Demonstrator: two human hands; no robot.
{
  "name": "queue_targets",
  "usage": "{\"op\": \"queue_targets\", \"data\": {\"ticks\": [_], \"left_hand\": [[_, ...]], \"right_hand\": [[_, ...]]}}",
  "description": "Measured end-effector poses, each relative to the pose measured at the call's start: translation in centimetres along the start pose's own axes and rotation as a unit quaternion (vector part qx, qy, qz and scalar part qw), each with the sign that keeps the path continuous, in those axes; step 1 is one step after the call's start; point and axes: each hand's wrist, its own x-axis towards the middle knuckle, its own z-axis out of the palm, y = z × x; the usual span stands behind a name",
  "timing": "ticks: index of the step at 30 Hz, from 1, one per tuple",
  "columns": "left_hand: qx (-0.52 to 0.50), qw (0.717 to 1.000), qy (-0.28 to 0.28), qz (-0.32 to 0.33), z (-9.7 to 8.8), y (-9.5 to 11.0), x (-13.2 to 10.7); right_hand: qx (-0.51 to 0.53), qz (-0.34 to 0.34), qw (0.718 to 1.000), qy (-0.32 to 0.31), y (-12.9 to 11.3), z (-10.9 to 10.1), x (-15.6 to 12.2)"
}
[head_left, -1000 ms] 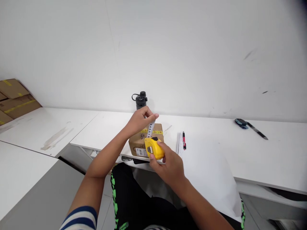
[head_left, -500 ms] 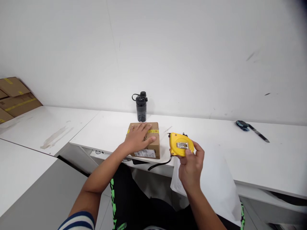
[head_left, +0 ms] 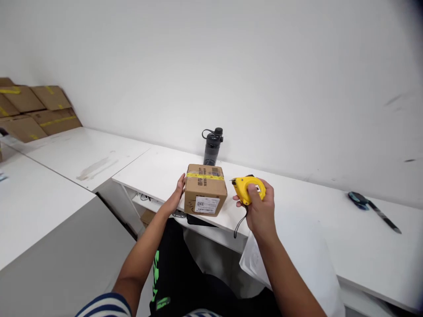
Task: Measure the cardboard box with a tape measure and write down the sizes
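Note:
A small cardboard box (head_left: 205, 190) with yellow tape across its top and a white label on its near side sits at the white desk's front edge. My left hand (head_left: 176, 197) rests against the left side of the box, fingers stretched out along it rather than wrapped round. To the right of the box, my right hand (head_left: 259, 204) is closed around a yellow tape measure (head_left: 243, 188). Its metal hook end points left toward the box, and a dark wrist strap dangles below. No drawn-out blade shows.
A dark water bottle (head_left: 212, 147) stands behind the box. Paper or a white bag (head_left: 297, 259) hangs over the desk's front edge at right. A utility knife (head_left: 383, 215) and a dark blue object (head_left: 358, 200) lie far right. Cardboard boxes (head_left: 49, 110) are stacked far left.
My left hand has slid from the top of the box to its left side. The tape measure has turned in my right hand, my thumb now over its clip. The view has shifted and tilted.

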Motion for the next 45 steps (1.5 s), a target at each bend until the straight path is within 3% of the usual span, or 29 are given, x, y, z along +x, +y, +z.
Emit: {"op": "queue_targets", "data": {"ticks": [2, 4, 7, 10, 13, 16, 21, 25, 28, 32, 37, 40, 45], "left_hand": [[-0.022, 1.0, -0.003, -0.001, 1.2, 0.7, -0.1], [-0.036, 0.999, -0.02, -0.015, 2.4, 1.4, -0.1], [-0.067, 0.996, -0.036, -0.043, 4.0, 1.7, 0.0], [-0.097, 0.993, -0.039, -0.058, 5.1, 1.4, 0.3], [-0.081, 0.996, -0.034, -0.032, 5.7, 1.3, 0.5], [-0.061, 0.998, -0.006, 0.008, 6.2, 1.5, 0.3], [-0.017, 0.997, 0.08, 0.006, 7.3, 2.0, -0.5], [0.014, 0.993, 0.117, 0.003, 7.6, 2.1, -0.6], [0.022, 0.993, 0.114, 0.003, 7.6, 2.1, -0.6], [0.008, 0.994, 0.108, -0.006, 7.5, 1.9, -0.5], [0.011, 0.993, 0.114, 0.002, 7.6, 1.6, -0.2], [0.018, 0.993, 0.118, 0.007, 7.6, 1.6, -0.1], [0.042, 0.991, 0.126, 0.013, 7.7, 1.9, 0.1]], "right_hand": [[-0.095, -0.035, 0.994, -0.045, -0.5, 1.2, 1.7], [-0.208, -0.097, 0.966, -0.12, -1.2, 2.5, 3.5], [-0.353, -0.201, 0.879, -0.251, -1.9, 4.5, 5.9], [-0.432, -0.261, 0.788, -0.351, -2.1, 6.3, 7.2], [-0.485, -0.29, 0.728, -0.389, -1.8, 7.3, 7.4], [-0.523, -0.299, 0.698, -0.388, -1.8, 7.7, 7.3], [-0.538, -0.28, 0.694, -0.387, -2.4, 7.4, 7.4], [-0.546, -0.278, 0.698, -0.372, -2.9, 6.2, 6.9], [-0.561, -0.272, 0.695, -0.358, -3.6, 4.2, 6.3], [-0.573, -0.244, 0.701, -0.348, -4.7, 0.0, 5.7], [-0.558, -0.228, 0.731, -0.319, -5.3, -4.6, 5.3], [-0.55, -0.219, 0.746, -0.305, -5.3, -5.7, 5.1], [-0.555, -0.217, 0.747, -0.296, -5.4, -6.3, 4.9]]}}
